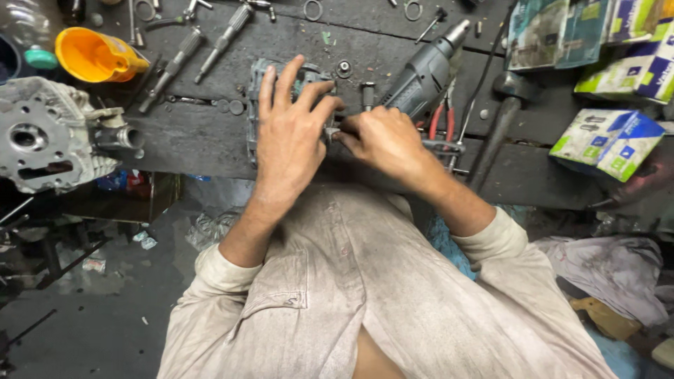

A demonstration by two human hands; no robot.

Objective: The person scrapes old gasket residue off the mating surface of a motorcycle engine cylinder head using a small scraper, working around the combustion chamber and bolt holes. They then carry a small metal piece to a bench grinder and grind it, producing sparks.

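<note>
While the left hand (288,133) lies with fingers spread flat over a grey metal housing (257,84) near the counter (203,140) edge, right hand (382,137) fingers pinched on a small part beside it, grey drill (425,70) just beyond, blue-green-white boxes (607,140) well right.

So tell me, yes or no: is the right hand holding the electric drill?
No: the right hand pinches a small part beside the left hand, while the grey drill lies untouched on the bench behind.
</note>
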